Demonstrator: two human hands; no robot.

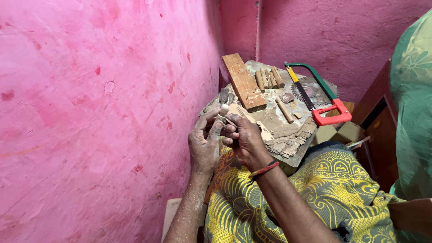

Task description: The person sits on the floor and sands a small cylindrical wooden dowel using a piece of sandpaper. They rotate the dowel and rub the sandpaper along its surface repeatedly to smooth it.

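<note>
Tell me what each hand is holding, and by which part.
The left hand pinches a small pale rounded wooden piece from below, near its lower end. The right hand touches that piece's base; any tool it grips is hidden.

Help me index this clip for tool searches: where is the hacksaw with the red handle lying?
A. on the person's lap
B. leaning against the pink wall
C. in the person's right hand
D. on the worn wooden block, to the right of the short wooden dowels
D: the hacksaw lies flat on the worn wooden block, right of the short wooden dowels, and neither hand touches it.
</note>
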